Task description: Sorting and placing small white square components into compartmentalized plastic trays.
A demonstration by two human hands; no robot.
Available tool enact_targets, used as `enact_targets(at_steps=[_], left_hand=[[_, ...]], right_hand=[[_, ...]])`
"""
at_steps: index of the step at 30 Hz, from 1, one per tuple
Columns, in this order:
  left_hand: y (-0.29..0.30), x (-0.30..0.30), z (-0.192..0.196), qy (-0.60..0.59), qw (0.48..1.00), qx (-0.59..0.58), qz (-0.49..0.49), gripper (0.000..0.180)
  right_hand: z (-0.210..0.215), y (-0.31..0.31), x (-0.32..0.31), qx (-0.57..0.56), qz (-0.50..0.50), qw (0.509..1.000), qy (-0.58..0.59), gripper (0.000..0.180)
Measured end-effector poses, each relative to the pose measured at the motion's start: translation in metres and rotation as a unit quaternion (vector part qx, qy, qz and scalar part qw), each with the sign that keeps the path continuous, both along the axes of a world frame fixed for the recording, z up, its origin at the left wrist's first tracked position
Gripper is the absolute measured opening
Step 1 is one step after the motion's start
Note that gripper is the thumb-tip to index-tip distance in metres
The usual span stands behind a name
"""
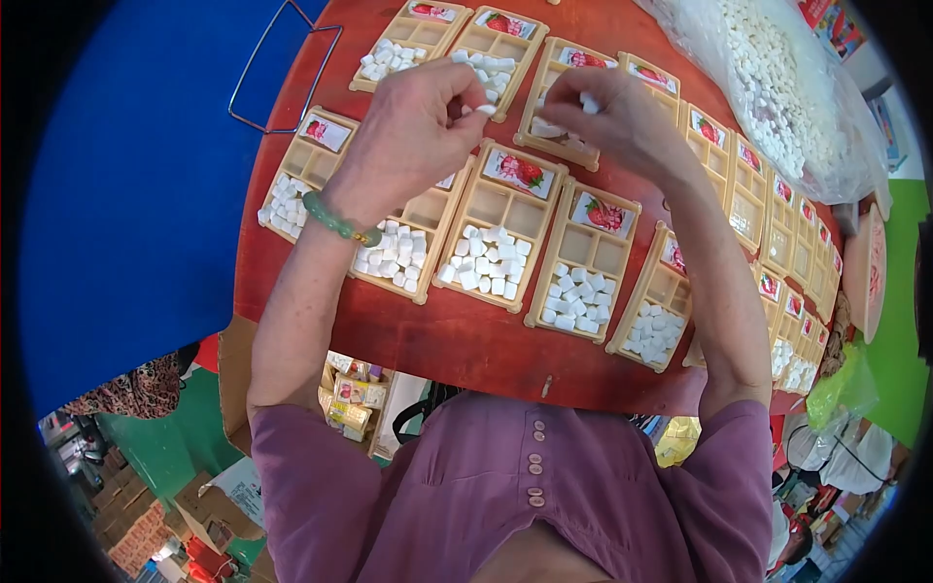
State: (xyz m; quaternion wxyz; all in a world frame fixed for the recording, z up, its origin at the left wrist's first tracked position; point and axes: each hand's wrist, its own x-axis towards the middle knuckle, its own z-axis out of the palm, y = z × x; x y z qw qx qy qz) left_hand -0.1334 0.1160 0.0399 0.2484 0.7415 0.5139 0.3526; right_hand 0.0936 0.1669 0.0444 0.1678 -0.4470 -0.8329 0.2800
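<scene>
My left hand [413, 131], a green bead bracelet [335, 222] at its wrist, is closed in a pinch with a small white marshmallow [486, 110] at the fingertips. It hovers beside a beige divided tray [513, 46] in the back row. My right hand [617, 117] has curled fingers around another white marshmallow [589, 102], over the neighbouring tray [530, 126]. That tray holds some white pieces, partly covered by the hand. In front, more trays carry strawberry picture cards [520, 172] and heaps of white marshmallows [486, 260] in their large near compartments.
Trays stand in rows on the red table [466, 330], continuing to the right. A big clear bag of white marshmallows [777, 87] lies at the back right. A metal wire frame [282, 68] sits at the left edge, by a blue surface [146, 194]. Cardboard boxes [219, 515] are below left.
</scene>
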Motion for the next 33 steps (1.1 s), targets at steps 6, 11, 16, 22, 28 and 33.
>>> enact_targets(at_steps=[6,11,16,22,28,33], left_hand=[[0.014,0.023,0.033,-0.004,1.0,-0.018,-0.02,0.013],[0.032,0.051,0.045,0.032,0.994,0.072,-0.077,0.013],[0.027,0.066,0.06,-0.058,0.991,0.075,-0.092,0.016],[0.021,0.027,0.018,0.097,0.983,0.138,-0.066,0.03],[0.006,0.031,-0.002,0.065,0.985,0.125,-0.103,0.05],[0.005,0.041,-0.008,0.072,0.987,0.08,-0.116,0.052]], right_hand=[[0.006,0.003,0.001,-0.344,-0.101,0.872,0.334,0.03],[0.038,-0.008,-0.018,-0.512,-0.241,0.689,0.454,0.035],[-0.009,0.025,0.014,-0.426,-0.075,0.739,0.516,0.032],[0.0,0.015,0.021,-0.275,-0.115,0.906,0.3,0.041],[-0.002,0.013,0.012,-0.099,-0.047,0.991,0.079,0.039],[-0.009,0.014,0.014,-0.094,0.006,0.993,0.075,0.038]])
